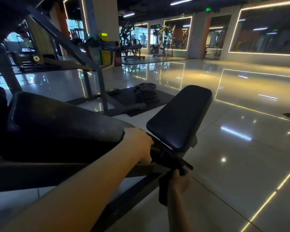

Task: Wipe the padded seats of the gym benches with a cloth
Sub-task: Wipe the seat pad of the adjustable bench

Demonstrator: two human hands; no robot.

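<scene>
A black adjustable gym bench lies across the lower left. Its long, worn back pad point(60, 121) runs leftward and its smaller seat pad point(179, 116) tilts up at centre right. My left hand point(139, 143) curls over the narrow end of the back pad, by the gap between the two pads. My right hand point(180, 180) grips a dark cloth point(163, 191) below the bench's hinge. The cloth hangs down beside my wrist and is hard to tell from the dark frame above it.
A grey machine frame point(100, 91) stands just behind the bench on a dark mat, with stacked weight plates point(146, 93) beside it. Glossy tiled floor point(241, 148) stretches to the right. Further machines point(164, 42) and mirrored walls line the far side.
</scene>
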